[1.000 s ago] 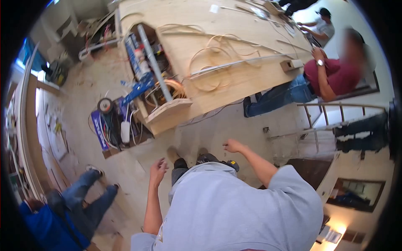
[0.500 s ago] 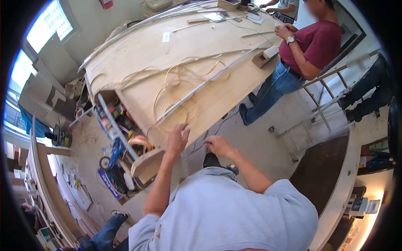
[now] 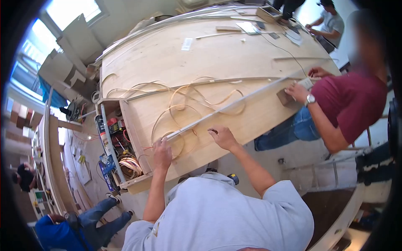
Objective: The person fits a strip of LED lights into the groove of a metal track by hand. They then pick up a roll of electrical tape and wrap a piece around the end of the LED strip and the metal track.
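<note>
Pale grey strip (tan tabletop)

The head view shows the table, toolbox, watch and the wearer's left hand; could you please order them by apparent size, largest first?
1. Table
2. Toolbox
3. Left hand
4. Watch

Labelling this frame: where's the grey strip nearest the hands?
Head view, centre: the grey strip slants across the wooden tabletop, from beside the left hand toward the person in maroon at right.

Bright window, leaning board — upper left, blue-shirted person
</note>
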